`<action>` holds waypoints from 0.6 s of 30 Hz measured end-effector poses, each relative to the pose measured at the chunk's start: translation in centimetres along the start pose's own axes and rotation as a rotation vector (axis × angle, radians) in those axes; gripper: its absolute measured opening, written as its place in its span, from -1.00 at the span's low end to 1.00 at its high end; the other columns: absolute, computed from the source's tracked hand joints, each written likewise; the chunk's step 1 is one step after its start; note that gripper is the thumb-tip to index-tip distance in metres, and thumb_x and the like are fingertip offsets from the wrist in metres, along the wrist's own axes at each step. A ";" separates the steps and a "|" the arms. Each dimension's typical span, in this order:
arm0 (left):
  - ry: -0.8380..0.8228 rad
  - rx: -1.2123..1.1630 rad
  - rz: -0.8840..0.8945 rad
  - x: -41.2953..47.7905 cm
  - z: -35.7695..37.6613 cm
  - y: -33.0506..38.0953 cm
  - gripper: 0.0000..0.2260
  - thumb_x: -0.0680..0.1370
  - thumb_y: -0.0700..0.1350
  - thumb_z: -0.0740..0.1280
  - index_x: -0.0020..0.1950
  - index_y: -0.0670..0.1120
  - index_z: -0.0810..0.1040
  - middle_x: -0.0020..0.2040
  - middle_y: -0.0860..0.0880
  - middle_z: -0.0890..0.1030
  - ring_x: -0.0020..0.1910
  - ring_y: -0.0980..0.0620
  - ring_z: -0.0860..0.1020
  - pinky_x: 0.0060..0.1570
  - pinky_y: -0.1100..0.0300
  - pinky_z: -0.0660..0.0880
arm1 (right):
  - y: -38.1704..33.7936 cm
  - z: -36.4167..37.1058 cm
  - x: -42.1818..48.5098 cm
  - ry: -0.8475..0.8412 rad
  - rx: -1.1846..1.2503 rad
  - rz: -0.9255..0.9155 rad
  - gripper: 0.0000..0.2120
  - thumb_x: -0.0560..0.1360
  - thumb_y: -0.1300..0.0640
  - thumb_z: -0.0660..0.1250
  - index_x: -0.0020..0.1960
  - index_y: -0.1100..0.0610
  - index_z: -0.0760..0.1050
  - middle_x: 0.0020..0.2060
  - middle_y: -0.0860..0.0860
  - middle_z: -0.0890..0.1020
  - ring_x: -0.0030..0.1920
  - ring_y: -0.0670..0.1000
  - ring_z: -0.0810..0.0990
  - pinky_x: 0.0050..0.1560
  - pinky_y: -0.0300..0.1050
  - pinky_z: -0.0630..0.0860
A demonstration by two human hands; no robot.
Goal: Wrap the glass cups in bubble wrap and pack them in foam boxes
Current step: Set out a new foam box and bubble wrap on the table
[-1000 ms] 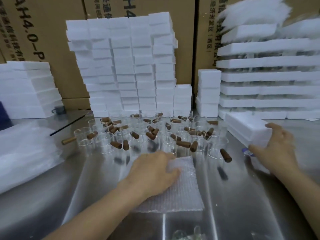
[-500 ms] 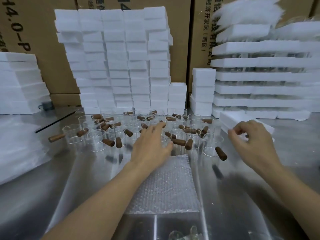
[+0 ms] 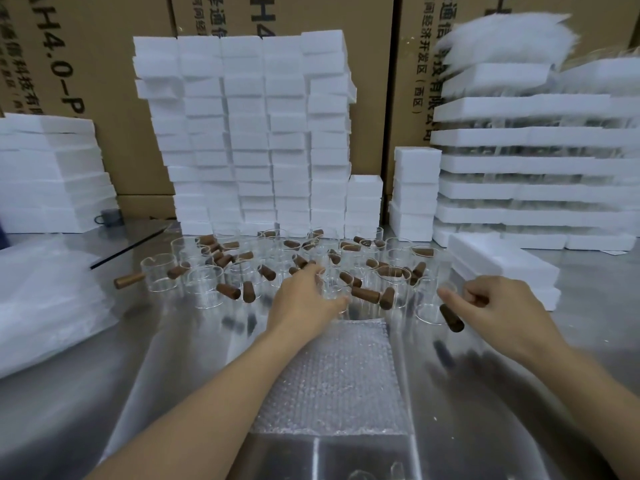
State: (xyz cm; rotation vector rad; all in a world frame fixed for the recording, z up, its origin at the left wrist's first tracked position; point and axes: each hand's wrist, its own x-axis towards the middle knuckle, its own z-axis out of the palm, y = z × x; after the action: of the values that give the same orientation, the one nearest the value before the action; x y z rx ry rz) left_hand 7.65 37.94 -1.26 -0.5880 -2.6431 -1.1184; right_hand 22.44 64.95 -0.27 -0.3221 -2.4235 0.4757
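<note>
Several clear glass cups (image 3: 204, 285) with brown wooden handles stand clustered on the steel table (image 3: 194, 358). My left hand (image 3: 304, 303) reaches into the front of the cluster, with its fingers and thumb closed around one glass cup (image 3: 334, 289). A bubble wrap sheet (image 3: 336, 379) lies flat just in front of that hand. My right hand (image 3: 502, 313) hovers with curled fingers, its thumb tip at the rim of the rightmost cup (image 3: 427, 308); nothing shows inside the hand. Behind it lie white foam boxes (image 3: 502, 268).
A tall stack of foam boxes (image 3: 242, 133) rises behind the cups, with more on the left (image 3: 45, 174) and foam trays on the right (image 3: 536, 168). A bag of white sheets (image 3: 45, 299) lies at the left. Cardboard cartons (image 3: 104, 81) close off the back.
My left hand left the bubble wrap and moved forward into the cups, closing on one. My right hand came off the foam box and moved left toward the rightmost cup.
</note>
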 end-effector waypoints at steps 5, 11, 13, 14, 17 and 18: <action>0.157 -0.055 0.102 -0.8 -1.3 1.2 -0.37 0.40 0.15 0.61 0.40 0.13 0.46 0.20 0.17 0.55 0.19 0.07 0.55 0.16 -0.02 0.60 | 0.0 0.0 0.0 0.039 0.026 -0.044 -0.50 0.54 -0.25 0.37 -0.43 0.03 0.40 -0.43 -0.10 0.53 -0.44 -0.05 0.47 -0.38 -0.08 0.38; 0.294 -0.098 0.431 -2.0 -1.6 3.0 -0.37 0.43 0.05 0.64 0.40 0.15 0.42 0.22 0.26 0.49 0.21 0.21 0.50 0.21 0.16 0.55 | -2.4 0.1 -0.4 0.100 0.226 -0.244 -0.82 0.58 -0.30 0.31 0.08 -0.27 0.57 -0.14 -0.18 0.57 -0.10 -0.09 0.58 -0.16 -0.26 0.46; 0.329 -0.124 0.515 -2.5 -1.4 3.6 -0.37 0.43 0.00 0.65 0.40 0.12 0.44 0.24 0.24 0.51 0.25 0.20 0.52 0.23 0.16 0.56 | -3.4 0.5 -0.7 0.101 0.241 -0.308 -0.70 0.60 -0.32 0.26 0.25 -0.25 0.56 -0.04 -0.23 0.57 -0.05 -0.09 0.59 -0.14 -0.29 0.43; 0.349 -0.131 0.553 -2.7 -1.4 3.9 -0.37 0.43 -0.01 0.65 0.41 0.11 0.44 0.25 0.22 0.52 0.27 0.19 0.53 0.25 0.17 0.56 | -3.9 0.6 -0.8 0.109 0.242 -0.334 -0.69 0.61 -0.32 0.24 0.26 -0.24 0.56 -0.03 -0.24 0.58 -0.04 -0.10 0.60 -0.13 -0.27 0.43; 0.397 -0.155 0.621 -3.2 -1.4 4.3 -0.36 0.44 -0.02 0.65 0.42 0.11 0.44 0.27 0.23 0.53 0.29 0.19 0.53 0.24 0.21 0.55 | -4.9 0.8 -1.0 0.133 0.254 -0.395 -0.76 0.64 -0.28 0.22 0.23 -0.27 0.55 -0.02 -0.27 0.60 -0.03 -0.11 0.61 -0.12 -0.29 0.42; 0.405 -0.171 0.628 -3.3 -1.4 4.5 -0.36 0.44 -0.02 0.65 0.43 0.11 0.43 0.28 0.24 0.52 0.30 0.20 0.53 0.23 0.23 0.54 | -5.0 0.8 -1.0 0.142 0.253 -0.409 -0.79 0.65 -0.26 0.23 0.22 -0.29 0.54 -0.02 -0.27 0.60 -0.03 -0.09 0.61 -0.12 -0.31 0.43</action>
State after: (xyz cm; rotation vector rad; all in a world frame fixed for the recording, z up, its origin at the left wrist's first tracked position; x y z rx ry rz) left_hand 12.68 38.80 1.45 -1.0078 -1.8387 -1.1104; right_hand 22.14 59.86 0.66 0.2375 -2.1816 0.5438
